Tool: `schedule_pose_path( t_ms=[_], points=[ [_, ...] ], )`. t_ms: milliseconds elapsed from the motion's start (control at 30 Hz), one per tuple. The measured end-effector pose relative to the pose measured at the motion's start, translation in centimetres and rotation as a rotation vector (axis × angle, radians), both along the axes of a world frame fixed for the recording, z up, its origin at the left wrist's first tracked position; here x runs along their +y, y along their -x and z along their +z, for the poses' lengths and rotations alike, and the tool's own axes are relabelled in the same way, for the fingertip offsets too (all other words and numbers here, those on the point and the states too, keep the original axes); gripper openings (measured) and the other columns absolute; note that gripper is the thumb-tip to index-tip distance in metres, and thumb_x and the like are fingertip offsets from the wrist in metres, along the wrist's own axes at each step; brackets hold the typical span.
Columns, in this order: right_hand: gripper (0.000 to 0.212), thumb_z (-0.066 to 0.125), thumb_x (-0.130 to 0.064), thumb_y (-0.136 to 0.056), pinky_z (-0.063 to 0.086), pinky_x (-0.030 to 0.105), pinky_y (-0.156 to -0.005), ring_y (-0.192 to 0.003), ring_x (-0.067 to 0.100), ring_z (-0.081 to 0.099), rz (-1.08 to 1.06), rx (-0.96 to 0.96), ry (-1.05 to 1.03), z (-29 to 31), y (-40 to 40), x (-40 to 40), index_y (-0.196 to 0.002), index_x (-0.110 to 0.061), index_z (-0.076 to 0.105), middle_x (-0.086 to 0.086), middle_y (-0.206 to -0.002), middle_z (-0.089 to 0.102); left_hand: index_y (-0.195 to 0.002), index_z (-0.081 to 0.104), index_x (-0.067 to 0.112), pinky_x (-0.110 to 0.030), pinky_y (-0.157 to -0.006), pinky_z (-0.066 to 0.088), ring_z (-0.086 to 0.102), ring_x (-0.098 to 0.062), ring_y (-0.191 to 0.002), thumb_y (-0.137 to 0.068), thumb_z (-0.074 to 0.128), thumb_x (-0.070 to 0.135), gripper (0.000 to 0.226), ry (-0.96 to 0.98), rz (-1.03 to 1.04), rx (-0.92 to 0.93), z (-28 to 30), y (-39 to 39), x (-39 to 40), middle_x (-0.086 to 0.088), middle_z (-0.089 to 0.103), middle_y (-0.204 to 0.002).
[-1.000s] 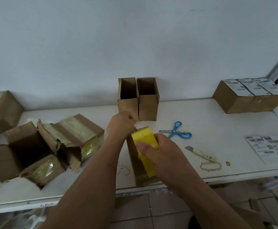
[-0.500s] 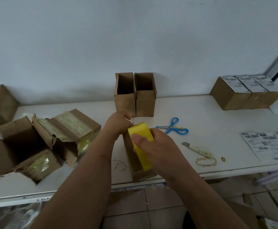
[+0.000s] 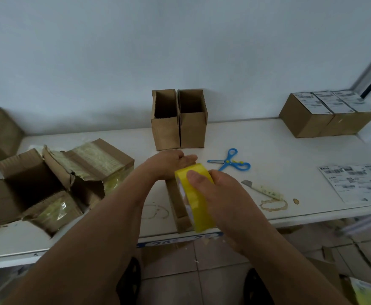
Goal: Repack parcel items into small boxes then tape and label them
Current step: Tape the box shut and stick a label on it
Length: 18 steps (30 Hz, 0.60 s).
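Observation:
A small brown box lies on its side at the front edge of the white table. My right hand grips a yellow tape roll held upright over the box's top. My left hand rests at the box's far end with the fingers stretched towards the roll; whether it pinches the tape end is hidden. Two open small boxes stand upright against the wall behind.
Blue scissors and a utility knife lie right of my hands. A label sheet lies at the right edge. Three labelled boxes sit at the back right. Torn-open parcels crowd the left side.
My left hand has opened out from a curled grip to stretched fingers at the box's far end. The roll and my right hand stay over the box.

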State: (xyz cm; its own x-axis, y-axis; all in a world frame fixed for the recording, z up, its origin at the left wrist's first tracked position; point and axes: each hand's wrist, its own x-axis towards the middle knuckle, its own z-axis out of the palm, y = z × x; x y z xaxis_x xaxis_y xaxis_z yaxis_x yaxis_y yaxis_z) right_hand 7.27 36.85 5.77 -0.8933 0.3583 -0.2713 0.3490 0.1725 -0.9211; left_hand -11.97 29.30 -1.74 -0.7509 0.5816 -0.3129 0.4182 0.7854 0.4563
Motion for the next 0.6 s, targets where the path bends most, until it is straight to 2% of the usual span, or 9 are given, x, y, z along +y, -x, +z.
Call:
schedule_pose_path(
  t_ms=[100, 133, 167, 233, 300, 400, 467, 567, 600],
  points=[
    [0.026, 0.051, -0.046, -0.095, 0.056, 0.033, -0.069, -0.061, -0.004, 0.063, -0.045, 0.002, 0.053, 0.4, -1.1, 0.1, -0.081, -0.026, 0.058, -0.022, -0.06, 0.065, -0.13, 0.055, 0.014, -0.041, -0.102, 0.042, 0.053, -0.026, -0.116, -0.095, 0.029, 0.068, 0.069, 0.058, -0.002, -0.064, 1.0, -0.5, 0.9, -0.011, 0.057, -0.13],
    [0.027, 0.051, -0.045, -0.096, 0.055, 0.033, -0.067, -0.059, -0.005, 0.063, -0.04, 0.007, 0.041, 0.5, -1.4, 0.2, -0.078, -0.026, 0.057, -0.021, -0.059, 0.065, -0.137, 0.051, 0.014, -0.041, -0.104, 0.04, 0.05, -0.027, -0.121, -0.096, 0.028, 0.067, 0.071, 0.089, -0.02, -0.066, 1.3, -0.6, 1.1, -0.011, 0.053, -0.137],
    [0.03, 0.053, -0.047, -0.095, 0.056, 0.036, -0.07, -0.065, 0.001, 0.066, -0.021, 0.0, 0.03, 0.5, -1.7, 0.3, -0.077, -0.024, 0.06, -0.013, -0.065, 0.069, -0.141, 0.047, 0.014, -0.04, -0.105, 0.038, 0.048, -0.028, -0.125, -0.096, 0.026, 0.067, 0.072, 0.117, -0.026, -0.073, 1.8, -0.7, 1.2, -0.011, 0.05, -0.141],
    [0.039, 0.058, -0.054, -0.087, 0.056, 0.048, -0.083, -0.088, 0.027, 0.069, 0.03, -0.009, 0.023, 0.3, -2.5, 0.1, -0.086, -0.015, 0.067, 0.008, -0.088, 0.072, -0.144, 0.044, 0.013, -0.038, -0.104, 0.036, 0.046, -0.028, -0.128, -0.097, 0.026, 0.066, 0.073, 0.146, -0.033, -0.08, 2.4, -0.9, 1.2, -0.011, 0.047, -0.144],
    [0.05, 0.057, -0.057, -0.078, 0.055, 0.051, -0.085, -0.092, 0.034, 0.068, 0.042, -0.021, 0.045, 0.2, -3.4, -0.1, -0.094, -0.01, 0.068, 0.014, -0.096, 0.071, -0.143, 0.045, 0.013, -0.036, -0.101, 0.037, 0.047, -0.028, -0.126, -0.097, 0.026, 0.065, 0.072, 0.169, -0.049, -0.074, 2.5, -1.0, 1.4, -0.012, 0.048, -0.142],
    [0.041, 0.059, -0.053, -0.088, 0.057, 0.04, -0.075, -0.075, 0.016, 0.069, 0.025, -0.068, 0.031, -0.3, -4.0, 0.1, -0.091, -0.013, 0.067, 0.004, -0.081, 0.072, -0.138, 0.051, 0.01, -0.034, -0.096, 0.037, 0.049, -0.027, -0.122, -0.099, 0.027, 0.061, 0.069, 0.259, -0.086, -0.012, 3.6, -1.3, 2.0, -0.012, 0.053, -0.136],
    [0.036, 0.056, -0.05, -0.091, 0.057, 0.039, -0.077, -0.079, 0.017, 0.069, 0.019, -0.082, 0.033, -0.6, -4.1, 0.2, -0.092, -0.016, 0.067, 0.004, -0.086, 0.071, -0.136, 0.052, 0.007, -0.034, -0.098, 0.037, 0.049, -0.026, -0.122, -0.104, 0.027, 0.05, 0.059, 0.319, -0.078, 0.069, 4.6, -1.7, 2.5, -0.013, 0.053, -0.136],
    [0.034, 0.054, -0.05, -0.092, 0.058, 0.034, -0.073, -0.076, 0.011, 0.07, 0.03, -0.062, 0.032, -1.1, -4.5, 0.2, -0.093, -0.018, 0.067, -0.001, -0.08, 0.072, -0.148, 0.035, 0.005, -0.036, -0.109, 0.033, 0.041, -0.028, -0.134, -0.108, 0.026, 0.024, 0.045, 0.262, 0.013, 0.069, 4.3, -2.7, 3.4, -0.014, 0.041, -0.148],
    [0.033, 0.054, -0.049, -0.093, 0.057, 0.031, -0.069, -0.068, 0.006, 0.069, 0.024, -0.053, 0.05, -1.0, -4.6, 0.2, -0.093, -0.018, 0.067, -0.005, -0.073, 0.072, -0.15, 0.031, 0.009, -0.038, -0.111, 0.031, 0.038, -0.029, -0.136, -0.106, 0.022, 0.027, 0.048, 0.267, 0.017, 0.062, 3.4, -3.1, 3.4, -0.015, 0.037, -0.151]
  ],
)
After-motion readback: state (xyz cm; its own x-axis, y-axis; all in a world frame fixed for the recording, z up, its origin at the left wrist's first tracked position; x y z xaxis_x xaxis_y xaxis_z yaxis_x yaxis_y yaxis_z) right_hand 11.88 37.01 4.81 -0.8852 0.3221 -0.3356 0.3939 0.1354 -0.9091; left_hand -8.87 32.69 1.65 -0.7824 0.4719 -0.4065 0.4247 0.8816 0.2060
